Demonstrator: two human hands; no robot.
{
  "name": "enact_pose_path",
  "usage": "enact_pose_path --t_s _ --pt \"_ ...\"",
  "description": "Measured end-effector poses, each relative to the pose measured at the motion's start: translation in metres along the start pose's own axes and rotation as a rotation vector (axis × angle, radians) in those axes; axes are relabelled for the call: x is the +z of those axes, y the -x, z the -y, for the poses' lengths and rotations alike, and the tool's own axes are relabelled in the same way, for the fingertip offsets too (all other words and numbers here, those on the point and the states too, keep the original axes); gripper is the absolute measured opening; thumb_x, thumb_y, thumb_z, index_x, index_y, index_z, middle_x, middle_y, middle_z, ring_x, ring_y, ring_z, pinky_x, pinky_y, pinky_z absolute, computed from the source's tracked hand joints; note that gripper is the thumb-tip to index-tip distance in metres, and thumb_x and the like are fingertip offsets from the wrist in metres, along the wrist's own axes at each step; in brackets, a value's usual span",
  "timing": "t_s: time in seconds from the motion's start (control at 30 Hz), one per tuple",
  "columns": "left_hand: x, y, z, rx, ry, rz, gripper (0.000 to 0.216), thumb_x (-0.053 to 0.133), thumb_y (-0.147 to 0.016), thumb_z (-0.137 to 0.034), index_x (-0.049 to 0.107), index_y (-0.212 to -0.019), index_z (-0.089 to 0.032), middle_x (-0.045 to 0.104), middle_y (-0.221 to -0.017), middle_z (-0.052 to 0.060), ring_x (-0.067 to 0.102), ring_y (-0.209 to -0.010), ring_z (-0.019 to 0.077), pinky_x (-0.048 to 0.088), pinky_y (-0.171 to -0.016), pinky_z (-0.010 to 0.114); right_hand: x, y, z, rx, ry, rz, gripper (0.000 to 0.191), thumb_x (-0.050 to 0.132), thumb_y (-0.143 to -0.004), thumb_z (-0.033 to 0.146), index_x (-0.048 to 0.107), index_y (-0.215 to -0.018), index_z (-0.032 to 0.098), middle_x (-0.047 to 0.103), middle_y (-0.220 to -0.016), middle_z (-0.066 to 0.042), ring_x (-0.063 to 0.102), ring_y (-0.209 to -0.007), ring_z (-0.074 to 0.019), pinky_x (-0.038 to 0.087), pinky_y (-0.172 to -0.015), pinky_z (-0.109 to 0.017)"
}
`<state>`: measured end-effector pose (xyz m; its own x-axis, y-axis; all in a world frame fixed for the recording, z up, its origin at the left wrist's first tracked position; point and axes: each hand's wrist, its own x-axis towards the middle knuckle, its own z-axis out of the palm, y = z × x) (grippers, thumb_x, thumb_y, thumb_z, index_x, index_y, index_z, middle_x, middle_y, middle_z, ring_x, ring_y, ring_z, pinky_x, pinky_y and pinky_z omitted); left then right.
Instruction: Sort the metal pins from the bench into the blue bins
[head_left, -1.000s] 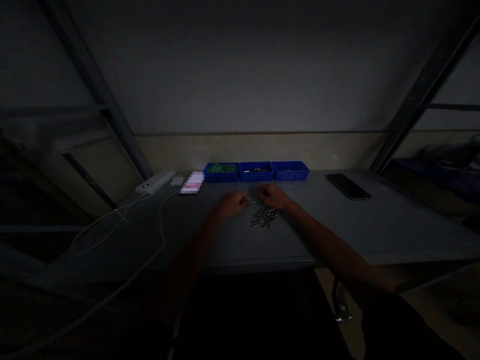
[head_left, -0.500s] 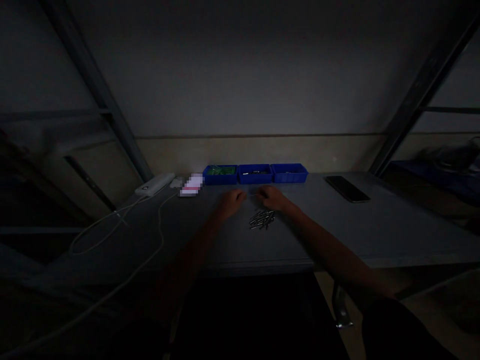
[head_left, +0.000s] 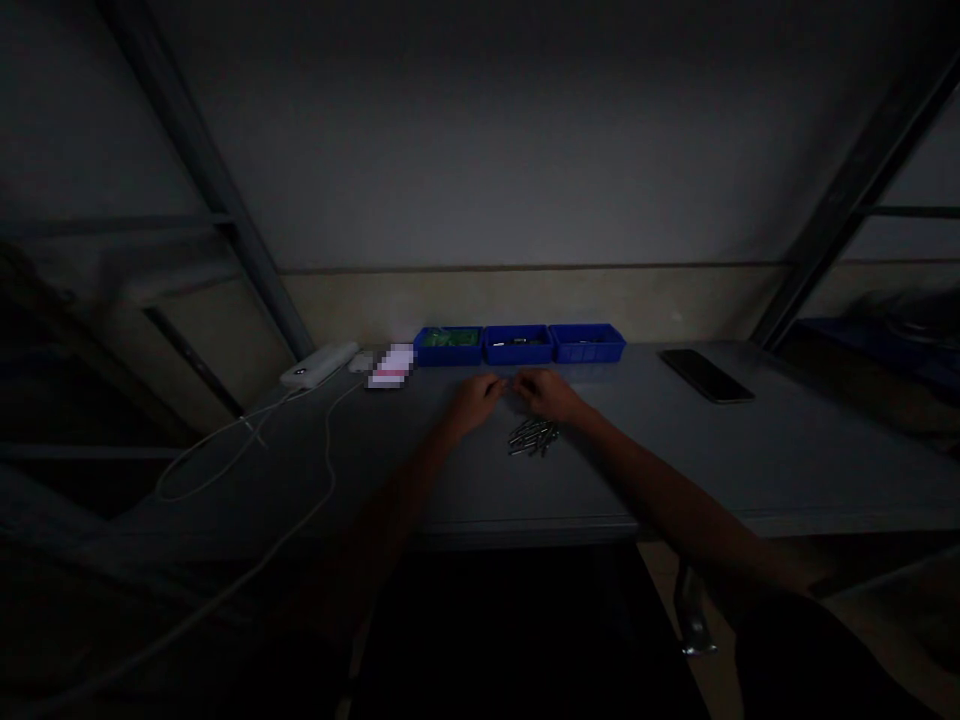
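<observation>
My left hand [head_left: 478,397] and my right hand [head_left: 549,394] face each other over the grey table [head_left: 465,490], fingertips nearly touching. Both have their fingers pinched together. Whatever lies between the fingertips is too small and dark to name. Just below my right hand is a loose pile of thin metal rods [head_left: 532,437], perhaps screws or pens. Behind the hands stand three blue bins in a row. The left bin [head_left: 448,356] holds something green, the middle bin [head_left: 519,355] small metallic parts, and the right bin [head_left: 589,352] contents I cannot make out.
A dark phone [head_left: 705,375] lies on the right. To the left are a lit phone [head_left: 391,367] with a blurred screen and a white power bank [head_left: 319,366]. A white cable [head_left: 328,450] runs over the table's left side. A wall [head_left: 525,290] rises behind the bins.
My left hand has moved right, closer to my right hand, narrowing the gap between the fingertips. The whole view has shifted slightly. The metal pile looks the same.
</observation>
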<state>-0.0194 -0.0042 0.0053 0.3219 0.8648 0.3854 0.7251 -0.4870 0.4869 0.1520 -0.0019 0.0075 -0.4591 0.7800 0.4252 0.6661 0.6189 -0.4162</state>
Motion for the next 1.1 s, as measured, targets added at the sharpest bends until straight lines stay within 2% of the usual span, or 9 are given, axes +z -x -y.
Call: enact_pose_path --t_s 0.2,0.4,0.6,0.77,0.93,1.1 --pt "0.001 0.001 -0.001 -0.024 0.052 0.066 0.025 0.044 -0.086 -0.029 0.058 -0.069 -0.016 0.06 -0.065 0.001 0.053 -0.064 0.0145 0.037 -0.06 0.025 0.0 0.0 0.001 -0.012 0.02 0.028 0.015 0.049 -0.084 0.015 0.064 -0.086 0.012 0.067 -0.084 -0.008 0.057 -0.073 -0.0143 0.037 -0.068 -0.023" --pt "0.003 -0.002 0.0 0.013 0.029 0.028 0.021 0.045 -0.086 -0.024 0.058 -0.071 -0.017 0.063 -0.072 0.003 0.056 -0.071 0.0154 0.04 -0.066 0.025 -0.001 0.0 0.004 -0.029 0.044 0.01 0.016 0.048 -0.086 0.016 0.063 -0.089 0.013 0.067 -0.085 -0.009 0.058 -0.076 -0.0149 0.036 -0.069 -0.023" --pt "0.003 -0.003 0.002 0.025 0.036 0.029 0.02 0.045 -0.086 -0.023 0.056 -0.07 -0.017 0.061 -0.07 0.003 0.055 -0.071 0.0157 0.041 -0.068 0.026 -0.002 0.0 0.007 -0.042 0.069 0.018 0.016 0.048 -0.086 0.016 0.064 -0.086 0.013 0.067 -0.084 -0.009 0.057 -0.075 -0.0147 0.035 -0.069 -0.023" --pt "0.004 -0.002 0.0 0.004 0.06 -0.016 0.022 0.04 -0.088 -0.023 0.056 -0.074 -0.017 0.06 -0.07 0.002 0.056 -0.07 0.0153 0.042 -0.068 0.026 -0.004 -0.001 0.004 0.013 0.071 -0.01 0.017 0.047 -0.087 0.02 0.063 -0.086 0.013 0.066 -0.082 -0.008 0.056 -0.072 -0.0142 0.034 -0.065 -0.023" --pt "0.0 -0.001 -0.003 0.022 0.173 -0.069 0.012 0.047 -0.084 -0.025 0.056 -0.089 -0.018 0.064 -0.076 0.001 0.058 -0.069 0.0131 0.044 -0.067 0.024 -0.008 -0.003 -0.003 0.082 -0.03 -0.089 0.018 0.047 -0.087 0.023 0.061 -0.083 0.013 0.064 -0.074 -0.004 0.052 -0.064 -0.0117 0.033 -0.06 -0.021" --pt "-0.005 0.001 -0.006 0.048 0.146 -0.102 0.016 0.046 -0.084 -0.026 0.056 -0.079 -0.017 0.062 -0.073 0.001 0.057 -0.07 0.0131 0.043 -0.068 0.023 -0.007 -0.003 -0.004 0.099 -0.126 -0.081 0.022 0.045 -0.087 0.026 0.059 -0.076 0.013 0.059 -0.067 -0.002 0.049 -0.061 -0.0107 0.032 -0.058 -0.021"
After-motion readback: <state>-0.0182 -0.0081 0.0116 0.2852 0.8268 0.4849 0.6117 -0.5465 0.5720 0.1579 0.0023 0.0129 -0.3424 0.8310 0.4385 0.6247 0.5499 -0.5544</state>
